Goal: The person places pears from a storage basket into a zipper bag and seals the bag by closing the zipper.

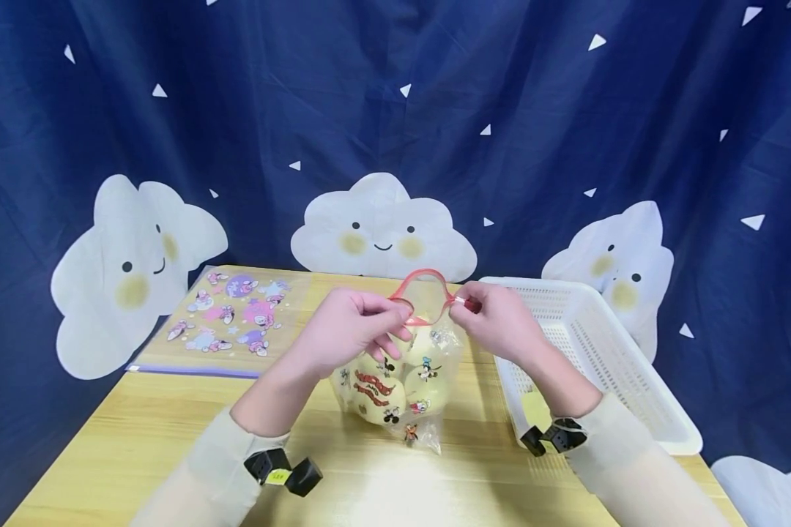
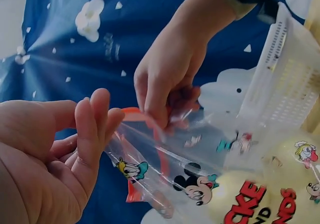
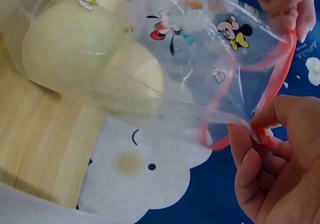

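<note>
both your hands pinch the red rim of a filled clear bag

behind everything hangs a dark blue backdrop (image 1: pixel 534 73), printed with white triangles and smiling clouds. in front of it you have the wood-grain tabletop (image 1: pixel 171 439). a white mesh basket (image 1: pixel 580 329) stands on your right, partly behind your right forearm. your pale sleeves (image 1: pixel 639 468) come in from the near edge on both sides.

on your left, toward the far side, a flat clear bag (image 1: pixel 237 322) lies on the tabletop, its prints pink and purple, its purple zip edge facing you. between it and the basket, about mid-table, is the filled bag (image 1: pixel 398 388) – clear plastic with cartoon figures and red lettering. whether its bottom touches the tabletop is hard to tell.

your left hand (image 1: pixel 359 326) pinches the left side of the bag's mouth with thumb and fingertips. your right hand (image 1: pixel 494 315) pinches the right side, fingers curled in. the two are apart, and the red rim (image 1: pixel 425 271) bows into a loop between them – the mouth stands open.

low in the bag sit several pale yellow, rounded pieces (image 3: pixel 72 49), crowded together. each wrist carries a small black camera (image 1: pixel 280 472). smallest is a white tab (image 1: pixel 459 299) on the rim, right at your right fingertips.
</note>
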`<state>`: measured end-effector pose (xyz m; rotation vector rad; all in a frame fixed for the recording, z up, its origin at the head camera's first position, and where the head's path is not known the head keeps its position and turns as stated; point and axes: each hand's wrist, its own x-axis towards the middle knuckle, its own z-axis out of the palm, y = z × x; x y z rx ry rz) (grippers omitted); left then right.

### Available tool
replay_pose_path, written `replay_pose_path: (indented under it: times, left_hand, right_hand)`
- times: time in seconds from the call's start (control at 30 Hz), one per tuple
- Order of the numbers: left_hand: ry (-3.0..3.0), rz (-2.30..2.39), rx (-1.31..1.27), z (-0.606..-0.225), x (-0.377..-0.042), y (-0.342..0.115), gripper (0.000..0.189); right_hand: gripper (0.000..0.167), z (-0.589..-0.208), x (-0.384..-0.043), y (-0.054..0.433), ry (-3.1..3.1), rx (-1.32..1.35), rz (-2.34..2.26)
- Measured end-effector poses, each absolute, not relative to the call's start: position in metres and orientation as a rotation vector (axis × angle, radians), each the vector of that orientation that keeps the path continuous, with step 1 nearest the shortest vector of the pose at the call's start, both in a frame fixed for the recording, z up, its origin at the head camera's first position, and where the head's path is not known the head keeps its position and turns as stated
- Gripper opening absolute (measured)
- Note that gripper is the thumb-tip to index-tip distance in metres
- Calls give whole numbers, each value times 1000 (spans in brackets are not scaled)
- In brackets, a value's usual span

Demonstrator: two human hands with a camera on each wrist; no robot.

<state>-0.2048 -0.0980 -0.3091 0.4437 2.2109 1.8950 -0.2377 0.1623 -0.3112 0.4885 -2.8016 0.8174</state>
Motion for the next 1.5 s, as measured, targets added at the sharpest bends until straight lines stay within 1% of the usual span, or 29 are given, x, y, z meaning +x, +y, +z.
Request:
replay_pose_path:
  times: [0.2, 0.37, 0.47, 0.57, 0.83, 1.1, 1.2, 1.33, 1.43, 1.5]
  left_hand:
    - [2186, 1830, 494, -306, -193, -87, 23]
    - [2204, 1772, 560, -307, -192, -89, 22]
    - [2239, 1737, 600, -311, -198, -95, 23]
    - [2277, 1752, 588, -318, -208, -104, 25]
    - [2422, 1872, 389, -345, -238, -125, 26]
    - [2495, 1760, 392, -357, -246, -127, 35]
    - [2497, 1674, 446, -359, -246, -125, 32]
    - [2517, 1634, 493, -362, -245, -121, 22]
    - [2547, 1644, 472, -363, -245, -120, 19]
    - [2565, 1652, 454, -362, -245, -120, 18]
  right_hand:
    - [13, -307, -240, 168, -2776, 481, 823]
    - [13, -307, -240, 170, -2780, 503, 812]
    - [12, -310, -240, 171, -2787, 511, 802]
    - [12, -312, -240, 173, -2792, 507, 825]
    - [12, -314, -239, 175, -2795, 512, 858]
    - [12, -314, -238, 173, -2798, 512, 869]
    - [12, -314, -238, 174, -2806, 508, 872]
    - [10, -314, -237, 175, -2831, 519, 902]
    - [6, -314, -237, 177, -2859, 537, 949]
    - [7, -314, -238, 179, -2882, 544, 987]
